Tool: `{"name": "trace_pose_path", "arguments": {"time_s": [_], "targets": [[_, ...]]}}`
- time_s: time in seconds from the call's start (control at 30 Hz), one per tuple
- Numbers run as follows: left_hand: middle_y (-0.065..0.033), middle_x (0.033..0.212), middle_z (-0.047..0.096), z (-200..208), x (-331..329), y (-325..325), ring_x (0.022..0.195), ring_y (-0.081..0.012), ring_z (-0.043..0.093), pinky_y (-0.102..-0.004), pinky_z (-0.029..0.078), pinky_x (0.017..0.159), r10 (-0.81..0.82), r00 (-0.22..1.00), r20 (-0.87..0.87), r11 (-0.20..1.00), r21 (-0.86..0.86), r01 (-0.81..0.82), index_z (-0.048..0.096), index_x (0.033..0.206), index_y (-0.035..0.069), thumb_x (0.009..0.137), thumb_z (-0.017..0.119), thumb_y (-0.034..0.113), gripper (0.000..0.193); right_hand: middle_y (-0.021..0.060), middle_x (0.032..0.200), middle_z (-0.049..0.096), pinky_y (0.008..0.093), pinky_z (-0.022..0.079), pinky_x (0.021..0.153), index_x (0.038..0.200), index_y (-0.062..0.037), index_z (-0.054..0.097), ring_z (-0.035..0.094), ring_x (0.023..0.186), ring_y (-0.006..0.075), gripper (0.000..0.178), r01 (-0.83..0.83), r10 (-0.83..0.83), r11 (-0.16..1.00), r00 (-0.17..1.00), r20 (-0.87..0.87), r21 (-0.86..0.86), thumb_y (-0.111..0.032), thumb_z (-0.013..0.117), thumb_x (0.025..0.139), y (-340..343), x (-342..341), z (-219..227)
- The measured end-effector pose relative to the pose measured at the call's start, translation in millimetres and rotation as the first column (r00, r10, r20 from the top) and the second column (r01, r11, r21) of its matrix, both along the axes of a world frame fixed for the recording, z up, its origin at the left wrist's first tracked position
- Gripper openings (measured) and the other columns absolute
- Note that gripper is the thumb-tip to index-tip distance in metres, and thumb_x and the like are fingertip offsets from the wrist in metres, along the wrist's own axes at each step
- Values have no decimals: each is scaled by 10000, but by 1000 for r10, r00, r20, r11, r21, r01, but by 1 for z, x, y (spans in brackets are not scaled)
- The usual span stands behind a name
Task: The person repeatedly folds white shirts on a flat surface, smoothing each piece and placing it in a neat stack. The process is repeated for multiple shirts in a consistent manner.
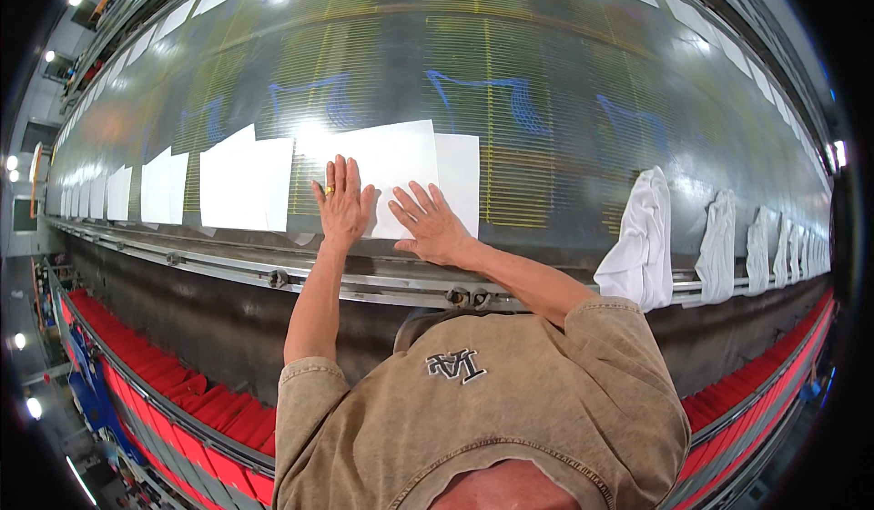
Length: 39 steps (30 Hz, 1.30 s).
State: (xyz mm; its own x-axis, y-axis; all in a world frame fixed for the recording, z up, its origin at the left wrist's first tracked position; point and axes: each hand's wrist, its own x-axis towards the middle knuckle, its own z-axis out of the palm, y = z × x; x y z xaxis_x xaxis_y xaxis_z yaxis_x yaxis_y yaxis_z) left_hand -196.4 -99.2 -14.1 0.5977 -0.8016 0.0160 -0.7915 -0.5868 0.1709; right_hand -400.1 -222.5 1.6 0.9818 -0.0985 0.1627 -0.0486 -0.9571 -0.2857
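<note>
My left hand [344,207] lies flat, fingers stretched toward the far side, on a white cut fabric panel [393,153]. A ring shows on one of its fingers. To its right, my right hand [435,226] presses flat near the lower right part of the same panel, its fingers spread. Another white panel [461,169] shows beside it along the right edge; whether the two overlap or join is hard to tell. Both pieces rest on a long dark table [391,64] marked with yellow lines and blue outlines. Neither hand grips anything.
More flat white panels [238,182] run along the near edge to the left. Bunched white cloths [642,237] hang over that edge to the right. A metal rail [382,290] borders the table. Rows of red pieces [196,396] line a lower rack behind me.
</note>
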Motion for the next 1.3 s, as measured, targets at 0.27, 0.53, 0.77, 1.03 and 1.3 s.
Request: {"name": "trace_pose_path", "arguments": {"time_s": [0.27,0.53,0.77,1.03,1.3], "targets": [[-145,1704,138,-3,2,2,1580,-326,86,-661,5,1220,20,999,-34,999,27,-20,198,1629,99,1054,370,516,730,202,1395,573,494,388,1117,1328,5,587,500,1331,386,477,378,-391,876,920,-19,298,-283,657,954,9,-159,52],[-192,1695,142,8,-3,-15,1569,-405,74,-728,17,1173,156,983,-91,984,103,-147,179,1631,92,1032,437,544,794,139,1123,708,440,502,961,1101,-29,709,634,1102,344,268,721,-785,609,608,121,331,-95,752,845,-29,-321,78],[-158,1183,673,58,-187,-98,1105,-298,641,-438,507,951,-214,883,-417,850,-525,-42,651,1208,7,895,768,181,376,133,1083,702,440,477,961,1058,-38,734,591,1103,357,280,912,-956,292,289,52,290,-153,774,806,-128,-443,79],[-147,1176,614,59,-449,-223,1134,-355,573,-451,456,954,-658,691,-299,738,-437,514,687,1180,95,799,803,179,407,143,959,673,445,471,910,894,-53,727,589,1002,381,203,854,-804,502,520,-288,139,-229,730,793,-172,-453,40],[-63,1023,669,23,-452,-241,918,-204,654,-403,532,784,-370,557,-743,869,-490,-76,674,1154,67,935,677,121,226,41,708,652,307,442,617,871,-6,736,586,649,155,191,570,-819,3,473,-325,822,-191,760,831,-194,-467,41]]}}
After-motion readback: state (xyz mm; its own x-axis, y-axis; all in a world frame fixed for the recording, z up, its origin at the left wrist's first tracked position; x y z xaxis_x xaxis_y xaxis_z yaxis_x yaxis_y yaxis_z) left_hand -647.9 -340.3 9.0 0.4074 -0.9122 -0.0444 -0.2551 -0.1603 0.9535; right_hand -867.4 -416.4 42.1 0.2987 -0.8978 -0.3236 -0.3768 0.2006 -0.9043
